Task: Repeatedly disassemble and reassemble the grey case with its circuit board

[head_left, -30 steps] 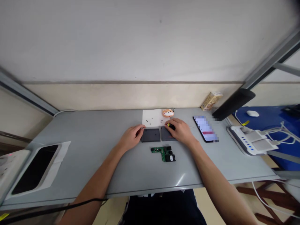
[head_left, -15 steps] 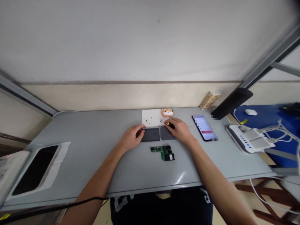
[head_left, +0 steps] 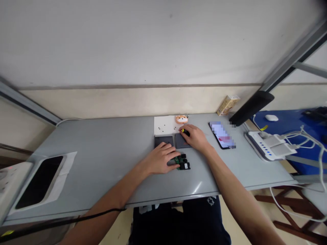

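Note:
My left hand [head_left: 163, 159] is spread over the left part of a green circuit board [head_left: 184, 163], thumb and fingers apart, partly covering it. Behind that hand lies a dark flat casing piece [head_left: 163, 140], its lower part hidden by my fingers. My right hand [head_left: 195, 137] is closed around a black and yellow screwdriver [head_left: 185, 132], whose thin shaft points right. Its fingers rest at a second dark casing piece [head_left: 181, 141]. Several tiny dark screws lie on a white sheet [head_left: 167, 122] behind the casings.
An orange animal-face case [head_left: 181, 119] sits on the sheet. Rightward are a lit phone [head_left: 221, 135], a small box [head_left: 228, 105], a black cylinder [head_left: 251, 108] and a power strip [head_left: 267, 146] with cables. A dark-screened device [head_left: 39, 182] lies at the left.
My left hand has left the left casing and moved down and right onto the circuit board. My right hand still holds the screwdriver by the right casing. The view has shifted slightly.

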A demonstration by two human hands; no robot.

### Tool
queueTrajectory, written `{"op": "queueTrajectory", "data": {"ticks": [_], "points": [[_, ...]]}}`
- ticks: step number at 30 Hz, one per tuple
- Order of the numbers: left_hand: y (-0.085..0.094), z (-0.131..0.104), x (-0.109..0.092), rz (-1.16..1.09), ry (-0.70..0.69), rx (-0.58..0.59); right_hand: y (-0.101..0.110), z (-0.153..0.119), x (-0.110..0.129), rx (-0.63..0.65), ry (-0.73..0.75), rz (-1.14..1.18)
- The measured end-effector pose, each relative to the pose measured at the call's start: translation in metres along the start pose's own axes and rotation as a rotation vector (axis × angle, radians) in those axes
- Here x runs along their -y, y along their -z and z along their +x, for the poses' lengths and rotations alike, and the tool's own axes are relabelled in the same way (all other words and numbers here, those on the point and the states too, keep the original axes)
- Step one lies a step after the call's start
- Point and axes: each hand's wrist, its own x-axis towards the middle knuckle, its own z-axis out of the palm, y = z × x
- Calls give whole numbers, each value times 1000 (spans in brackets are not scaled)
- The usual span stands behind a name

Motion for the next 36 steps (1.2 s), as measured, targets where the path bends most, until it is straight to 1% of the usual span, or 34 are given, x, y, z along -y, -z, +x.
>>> {"op": "queueTrajectory", "data": {"ticks": [3, 6, 8, 10, 12, 13, 14, 16, 18, 20, 22, 28, 33, 36], "points": [[0, 0, 2, -7, 50, 0, -1, 0, 0, -1, -7, -6], [4, -1, 8, -37, 92, -32, -3, 1, -1, -2, -15, -18], [8, -2, 12, -50, 137, -99, -2, 0, -1, 2, -14, -18], [14, -4, 20, -35, 207, -203, -1, 0, -1, 9, -10, -15], [20, -9, 31, 1, 294, -308, 1, -1, 0, 13, -3, -10], [22, -12, 38, 10, 338, -346, 1, -1, 0, 12, 0, -7], [24, -16, 44, 8, 381, -360, 1, -1, -1, 12, 3, -6], [25, -22, 56, -6, 462, -336, 0, -1, -1, 8, 9, -5], [24, -27, 65, -32, 515, -274, -1, -1, -2, -3, 7, -8], [22, -29, 69, -73, 519, -216, -3, -1, -2, -19, -3, -10], [21, -29, 70, -114, 507, -187, -3, -1, -1, -31, -13, -11], [20, -28, 67, -142, 531, -205, 2, -2, 2, -14, -6, -4], [16, -30, 71, -152, 548, -220, 5, -1, 0, 22, -3, -19], [14, -31, 73, -172, 557, -232, 10, -3, 4, 1, 0, -32]]}}
